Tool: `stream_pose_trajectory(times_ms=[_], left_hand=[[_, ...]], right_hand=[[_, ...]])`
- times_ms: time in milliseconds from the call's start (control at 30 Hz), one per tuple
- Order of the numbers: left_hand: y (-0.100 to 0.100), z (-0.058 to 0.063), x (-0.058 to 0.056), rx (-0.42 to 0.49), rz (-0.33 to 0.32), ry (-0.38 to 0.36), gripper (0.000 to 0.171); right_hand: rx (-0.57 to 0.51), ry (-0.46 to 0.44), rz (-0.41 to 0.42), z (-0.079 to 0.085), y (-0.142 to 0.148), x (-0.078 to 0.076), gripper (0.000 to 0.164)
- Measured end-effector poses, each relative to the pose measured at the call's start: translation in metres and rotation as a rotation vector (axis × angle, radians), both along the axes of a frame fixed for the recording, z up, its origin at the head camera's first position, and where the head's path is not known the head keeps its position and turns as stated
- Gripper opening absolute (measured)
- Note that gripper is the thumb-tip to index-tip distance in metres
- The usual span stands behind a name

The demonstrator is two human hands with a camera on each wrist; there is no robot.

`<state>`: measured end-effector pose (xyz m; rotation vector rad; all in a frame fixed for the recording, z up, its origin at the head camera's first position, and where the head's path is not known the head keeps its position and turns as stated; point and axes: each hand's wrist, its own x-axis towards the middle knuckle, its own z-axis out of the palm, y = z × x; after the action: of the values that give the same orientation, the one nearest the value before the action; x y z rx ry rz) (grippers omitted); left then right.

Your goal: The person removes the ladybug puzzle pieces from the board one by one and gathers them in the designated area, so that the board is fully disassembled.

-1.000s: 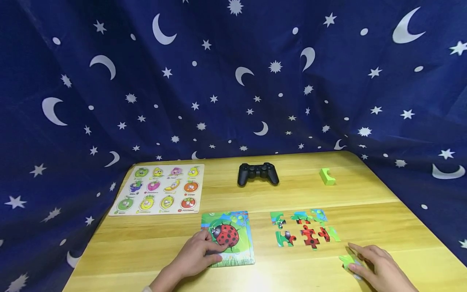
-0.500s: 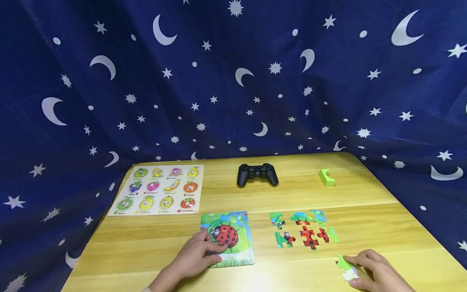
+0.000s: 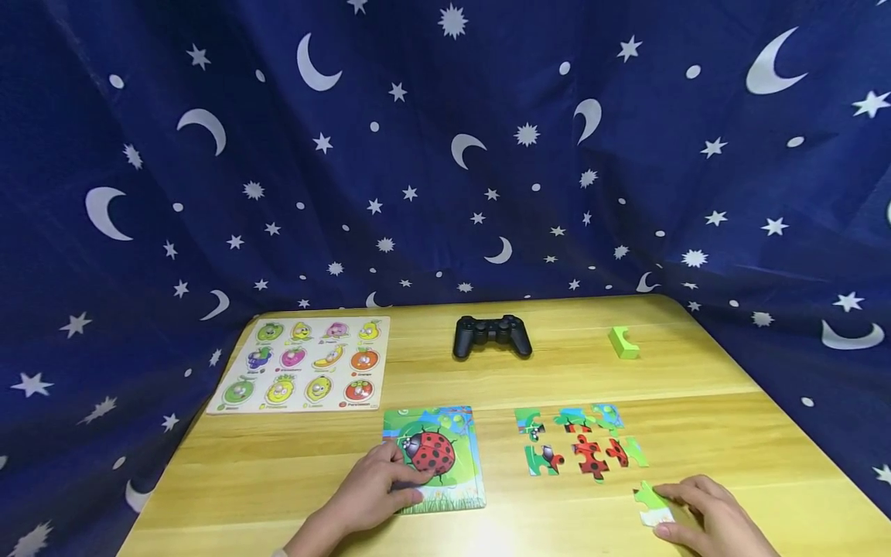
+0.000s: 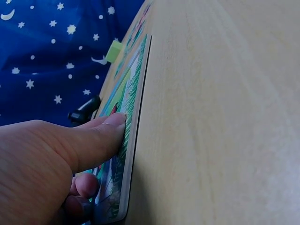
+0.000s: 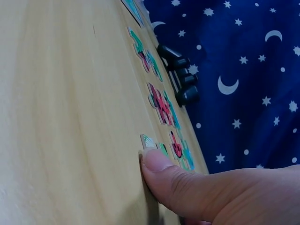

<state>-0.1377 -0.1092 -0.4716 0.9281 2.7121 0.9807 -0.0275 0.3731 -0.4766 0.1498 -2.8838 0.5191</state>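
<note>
My left hand [image 3: 379, 480] rests on a square ladybug puzzle board [image 3: 459, 495]. In the left wrist view the thumb [image 4: 101, 140] lies on the board's grassy border and the other fingers are loosely bent beside it. At the front right, my right hand [image 3: 710, 510] pinches a green and white jigsaw piece [image 3: 653, 507] by its right side, low over the table. The right wrist view shows only a corner of that jigsaw piece [image 5: 147, 141] past the thumb. Several loose jigsaw pieces lie between the hands, among them a red spotted piece [image 3: 590, 458] and a green corner piece [image 3: 530, 422].
A white fruit puzzle board [image 3: 299, 402] lies at the back left of the wooden table [image 3: 487, 538]. Behind the loose pieces sits a black game controller [image 3: 492, 336], with a lime-green notched block [image 3: 623, 343] to its right. A blue star-patterned cloth [image 3: 418, 155] hangs behind.
My right hand has shifted left with the jigsaw piece, which has turned so its white edge faces the front. My left hand has stayed on the ladybug puzzle board.
</note>
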Motion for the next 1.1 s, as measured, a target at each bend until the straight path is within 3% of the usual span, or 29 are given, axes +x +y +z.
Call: stream_pose_trajectory(times_ms=[500, 833, 1000, 1100], left_hand=[[0.000, 0.001, -0.001, 0.005, 0.010, -0.007, 0.029], [0.000, 0.002, -0.001, 0.006, 0.004, -0.007, 0.029], [0.000, 0.000, -0.001, -0.009, 0.001, 0.006, 0.029], [0.002, -0.001, -0.001, -0.009, -0.004, 0.007, 0.029]], right_hand=[[0.020, -0.024, -0.058, 0.009, -0.002, -0.005, 0.042], [0.001, -0.129, -0.067, 0.010, -0.002, -0.008, 0.046], [-0.044, 0.029, -0.033, 0.023, -0.032, -0.013, 0.045], [-0.089, 0.098, 0.075, 0.037, -0.077, -0.023, 0.043]])
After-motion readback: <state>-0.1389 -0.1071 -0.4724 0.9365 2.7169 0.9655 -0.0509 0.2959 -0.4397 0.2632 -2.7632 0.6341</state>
